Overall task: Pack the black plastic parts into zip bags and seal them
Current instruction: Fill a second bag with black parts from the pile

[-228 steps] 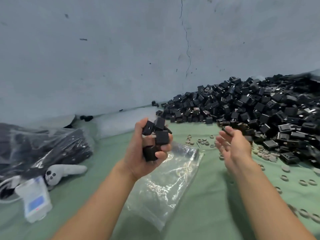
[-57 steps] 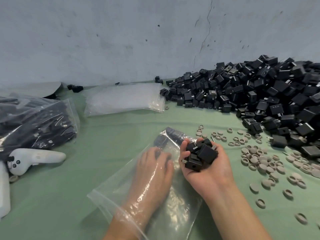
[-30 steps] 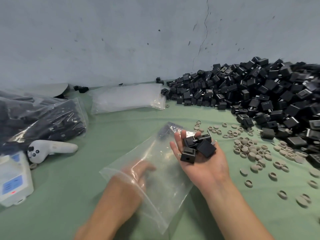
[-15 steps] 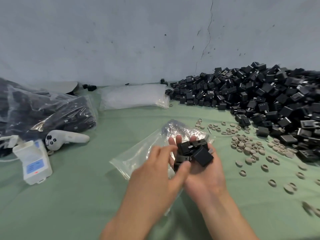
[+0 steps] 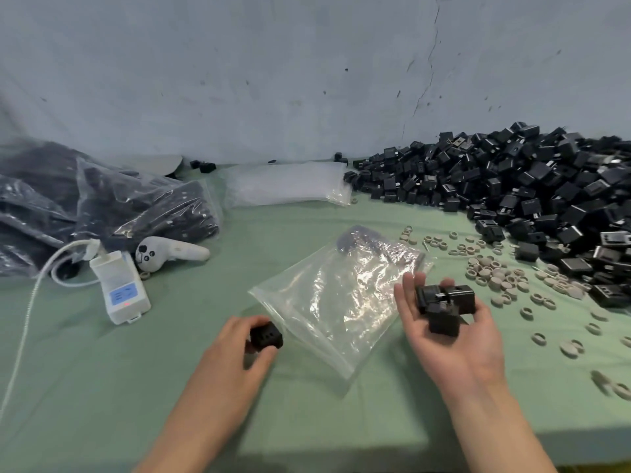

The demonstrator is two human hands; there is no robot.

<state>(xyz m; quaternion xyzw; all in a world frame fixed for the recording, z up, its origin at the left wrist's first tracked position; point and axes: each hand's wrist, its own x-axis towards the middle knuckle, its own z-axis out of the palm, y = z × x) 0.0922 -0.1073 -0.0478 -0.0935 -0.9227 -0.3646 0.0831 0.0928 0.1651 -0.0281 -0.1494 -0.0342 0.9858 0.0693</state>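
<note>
At bag mouth [image 5: 259, 295]: left hand [image 5: 235, 353] grips one part [image 5: 266, 336]; right hand [image 5: 450, 339] cups several parts [image 5: 444, 305], fingers loose. Filling step. Next: insert part into bag [image 5: 341, 302].

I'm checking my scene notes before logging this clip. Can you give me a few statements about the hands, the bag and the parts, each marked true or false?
1. The left hand holds one black part. True.
2. The right hand is empty. False: several parts lie on its upturned palm.
3. The zip bag lies on the table between the two hands. True.
4. The zip bag is packed full. False: only a few dark parts show at its far end.
5. The loose pile is on the left of the table. False: it is on the right, and filled bags are on the left.
</note>
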